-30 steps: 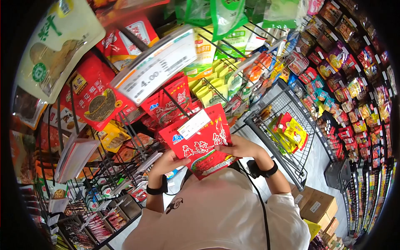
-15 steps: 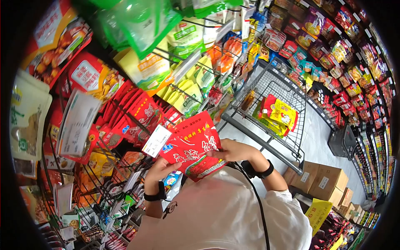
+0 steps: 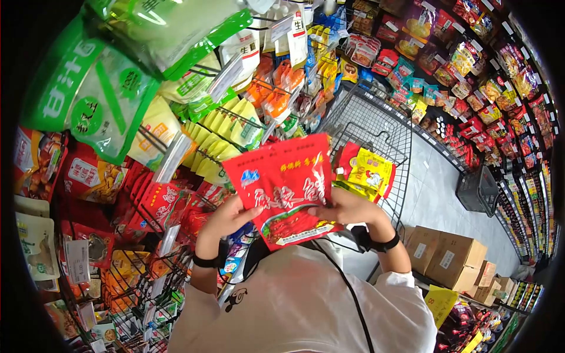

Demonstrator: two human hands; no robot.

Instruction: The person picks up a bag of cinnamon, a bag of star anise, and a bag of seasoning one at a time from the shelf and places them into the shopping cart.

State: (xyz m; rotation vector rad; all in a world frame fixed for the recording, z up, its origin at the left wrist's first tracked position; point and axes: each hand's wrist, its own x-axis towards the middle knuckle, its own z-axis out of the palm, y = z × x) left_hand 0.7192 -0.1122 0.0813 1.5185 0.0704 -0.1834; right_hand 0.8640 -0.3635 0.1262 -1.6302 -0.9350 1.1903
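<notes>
Between my hands is a red seasoning packet [image 3: 282,182] with large white Chinese characters, its printed face toward me. My left hand [image 3: 226,219] grips its left edge, thumb on the front. On the right edge, my right hand [image 3: 348,207] holds it too, thumb over the lower front. Just beyond the packet stands a wire shopping cart [image 3: 406,132], with yellow and red packets [image 3: 369,172] inside. Similar red packets [image 3: 162,206] hang on the rack to the left.
Racks of hanging bags, including a large green and clear bag [image 3: 97,88], rise on the left. A dark basket [image 3: 477,191] sits on the floor at right, near cardboard boxes [image 3: 445,259]. Shelves of packaged goods [image 3: 494,88] line the far right.
The red packet has come away from the rack and its price tag, appearing larger and more upright in both hands. My view has shifted, and the packet now overlaps the cart.
</notes>
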